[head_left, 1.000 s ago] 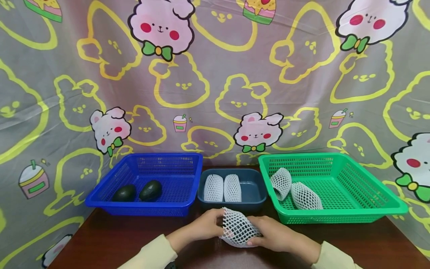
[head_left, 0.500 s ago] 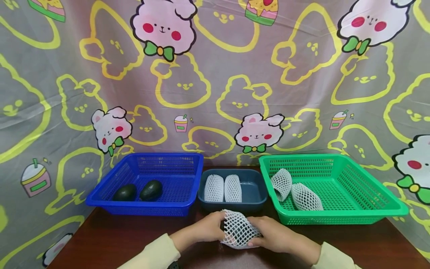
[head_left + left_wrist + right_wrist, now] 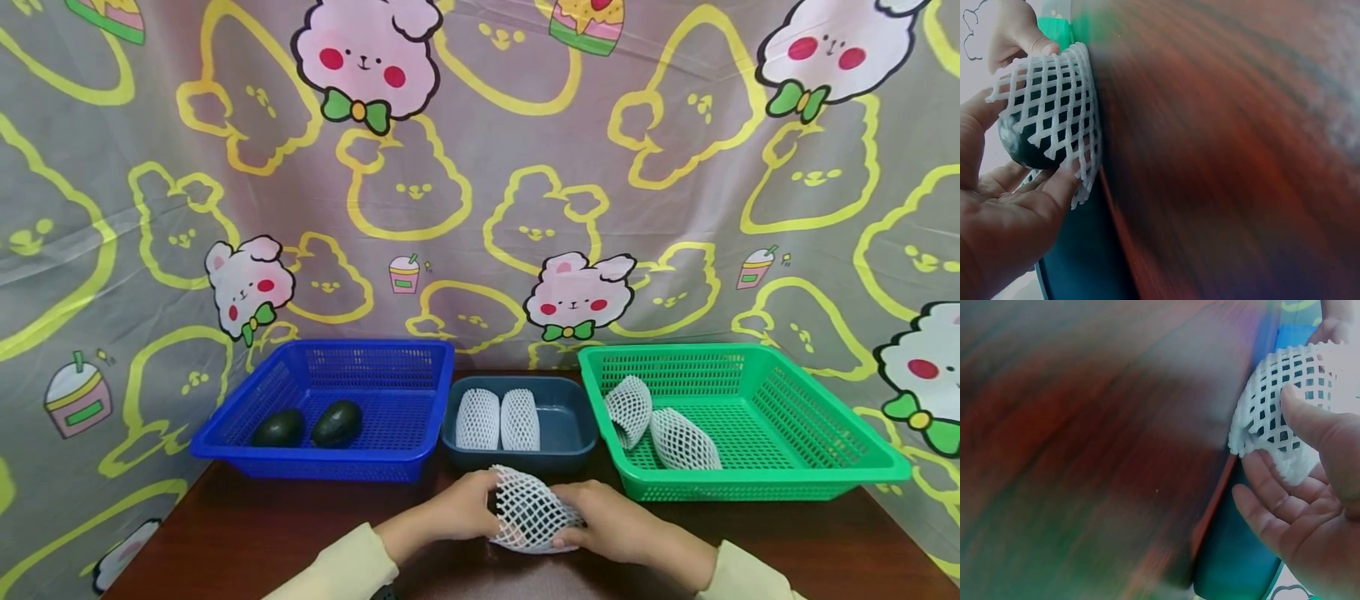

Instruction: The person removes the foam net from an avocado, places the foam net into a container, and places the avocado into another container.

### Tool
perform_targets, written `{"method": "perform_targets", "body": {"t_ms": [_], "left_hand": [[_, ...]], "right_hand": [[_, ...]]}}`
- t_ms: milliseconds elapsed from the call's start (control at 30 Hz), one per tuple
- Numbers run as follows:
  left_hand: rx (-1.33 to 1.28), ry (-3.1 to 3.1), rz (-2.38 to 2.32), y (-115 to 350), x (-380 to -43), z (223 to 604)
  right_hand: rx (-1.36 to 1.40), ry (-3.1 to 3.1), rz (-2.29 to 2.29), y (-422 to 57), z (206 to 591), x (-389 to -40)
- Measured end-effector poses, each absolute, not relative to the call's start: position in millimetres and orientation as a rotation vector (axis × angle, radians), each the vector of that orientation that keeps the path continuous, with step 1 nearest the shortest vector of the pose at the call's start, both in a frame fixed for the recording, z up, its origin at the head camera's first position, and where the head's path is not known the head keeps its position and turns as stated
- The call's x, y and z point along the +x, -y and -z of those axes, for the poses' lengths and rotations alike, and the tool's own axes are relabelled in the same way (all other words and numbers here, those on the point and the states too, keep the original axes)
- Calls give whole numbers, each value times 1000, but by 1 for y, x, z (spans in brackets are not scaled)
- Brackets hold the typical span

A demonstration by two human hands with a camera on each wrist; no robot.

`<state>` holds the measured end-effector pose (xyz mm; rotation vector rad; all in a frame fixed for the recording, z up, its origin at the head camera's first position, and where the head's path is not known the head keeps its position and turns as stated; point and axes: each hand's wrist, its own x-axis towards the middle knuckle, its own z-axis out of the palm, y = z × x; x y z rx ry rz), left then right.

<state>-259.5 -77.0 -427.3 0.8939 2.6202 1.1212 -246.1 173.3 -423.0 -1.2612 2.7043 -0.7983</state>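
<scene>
A white foam net sleeve (image 3: 525, 510) is held just over the near part of the table, in front of the dark tray. Inside it is an avocado (image 3: 1016, 145), whose dark end shows bare at the sleeve's open side in the left wrist view. My left hand (image 3: 467, 507) grips the sleeve's open edge, fingers and thumb spread around the fruit. With thumb on one side and fingers beneath, my right hand (image 3: 611, 525) holds the other end of the sleeve, as the right wrist view also shows. The mesh hides most of the fruit.
Left, a blue basket (image 3: 307, 456) holds two bare avocados (image 3: 337, 424). The dark tray (image 3: 566, 429) in the middle has two netted pieces (image 3: 477, 419) side by side. A green basket (image 3: 757, 477) on the right contains two white foam nets (image 3: 684, 439). A patterned cloth (image 3: 465, 208) hangs behind.
</scene>
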Motion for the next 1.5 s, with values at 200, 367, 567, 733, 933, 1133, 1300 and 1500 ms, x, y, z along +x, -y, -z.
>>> {"method": "perform_targets", "body": {"t_ms": [200, 367, 567, 733, 933, 1133, 1300, 1500], "left_hand": [[907, -2604, -1167, 84, -261, 429], [944, -2547, -1243, 91, -263, 429], [920, -2517, -1301, 101, -263, 426], [869, -2554, -1312, 110, -262, 423], [855, -2456, -1416, 116, -261, 421], [829, -2399, -1461, 119, -259, 420], [837, -2378, -1471, 119, -257, 420], [827, -2363, -1471, 119, -256, 419]], "right_hand": [[-1280, -2750, 858, -175, 424, -247], [-1290, -2773, 876, -177, 422, -248], [-1271, -2808, 866, -179, 419, -249], [-1273, -2820, 871, -180, 419, -249], [-1271, -2836, 842, -180, 419, -247], [-1225, -2831, 802, -178, 415, -246], [-1192, -2876, 694, -169, 407, -245], [-1206, -2881, 586, -154, 398, -245]]}}
